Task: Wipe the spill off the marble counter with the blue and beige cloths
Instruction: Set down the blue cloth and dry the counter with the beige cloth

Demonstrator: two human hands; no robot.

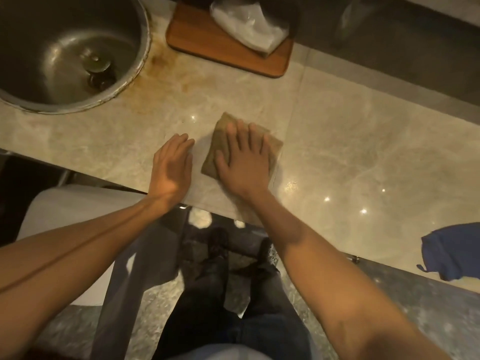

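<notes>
Pressing flat on glossy marble counter (337, 131), folded beige cloth (220, 141)

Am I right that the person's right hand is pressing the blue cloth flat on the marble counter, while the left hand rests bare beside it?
Not quite. The head view shows the right hand pressing the beige cloth, not the blue one. The blue cloth lies untouched, far to the right at the near edge of the marble counter. The left hand does rest bare beside it.
</notes>
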